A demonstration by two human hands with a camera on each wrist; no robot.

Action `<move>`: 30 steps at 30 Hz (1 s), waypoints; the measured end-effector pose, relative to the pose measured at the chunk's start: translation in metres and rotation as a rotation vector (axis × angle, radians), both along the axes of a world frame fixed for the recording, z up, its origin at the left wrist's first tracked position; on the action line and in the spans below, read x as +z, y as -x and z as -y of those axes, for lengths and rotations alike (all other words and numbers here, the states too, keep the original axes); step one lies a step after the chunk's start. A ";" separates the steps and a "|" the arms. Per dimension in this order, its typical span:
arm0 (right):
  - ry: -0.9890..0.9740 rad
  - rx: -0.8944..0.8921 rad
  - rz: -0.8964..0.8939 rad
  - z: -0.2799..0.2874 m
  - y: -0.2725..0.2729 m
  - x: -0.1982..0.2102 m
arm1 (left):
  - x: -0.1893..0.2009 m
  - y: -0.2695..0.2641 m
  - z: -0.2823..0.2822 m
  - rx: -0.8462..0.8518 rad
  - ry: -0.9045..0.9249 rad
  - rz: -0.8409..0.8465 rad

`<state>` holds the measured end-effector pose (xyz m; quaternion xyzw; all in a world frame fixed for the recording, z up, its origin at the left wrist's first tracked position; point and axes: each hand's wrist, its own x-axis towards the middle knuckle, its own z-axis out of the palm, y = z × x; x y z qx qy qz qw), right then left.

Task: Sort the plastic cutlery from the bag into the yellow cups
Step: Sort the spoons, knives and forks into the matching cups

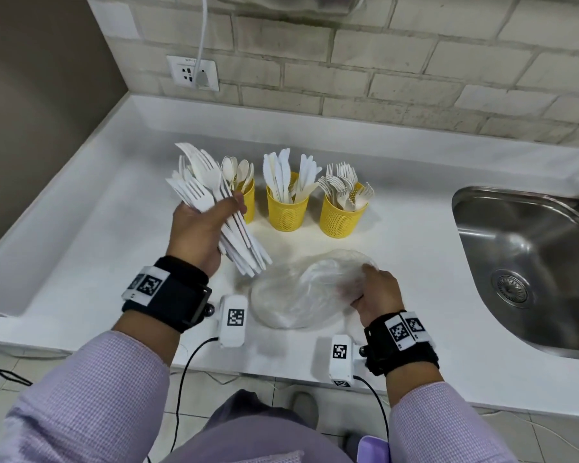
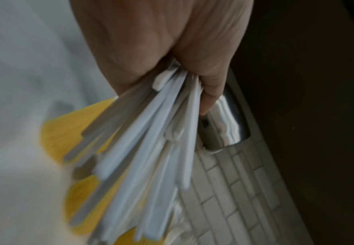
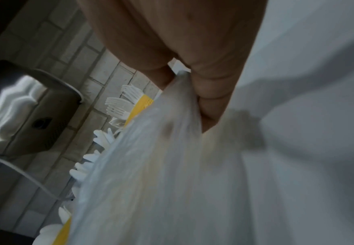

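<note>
Left hand (image 1: 199, 228): fingers wrapped round a fanned bundle of cutlery (image 1: 214, 202), held above the counter (image 1: 91, 228).
Right hand (image 1: 375, 292): fingers pinching the clear bag (image 1: 298, 292) on the counter.
Cups (image 1: 286, 208): three in a row behind, holding spoons, knives, forks.

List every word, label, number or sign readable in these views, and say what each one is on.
No text can be read.
Wall socket plate: small print along its top edge, too small to read.
Wrist bands and camera units: black-and-white square code markers, no letters or numbers.
Yellow cups, cutlery, bag: no print visible.
</note>
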<state>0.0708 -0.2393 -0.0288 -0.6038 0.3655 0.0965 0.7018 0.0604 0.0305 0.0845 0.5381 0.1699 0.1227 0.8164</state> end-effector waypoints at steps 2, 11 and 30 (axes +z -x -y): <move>0.073 0.000 -0.007 0.002 -0.002 0.012 | 0.013 -0.001 -0.003 -0.014 -0.011 0.074; 0.386 0.662 0.664 -0.036 0.020 0.106 | 0.041 0.008 0.024 -0.144 -0.325 0.204; -0.201 1.091 0.630 -0.092 -0.001 0.139 | 0.073 0.007 0.030 -0.771 -0.470 0.209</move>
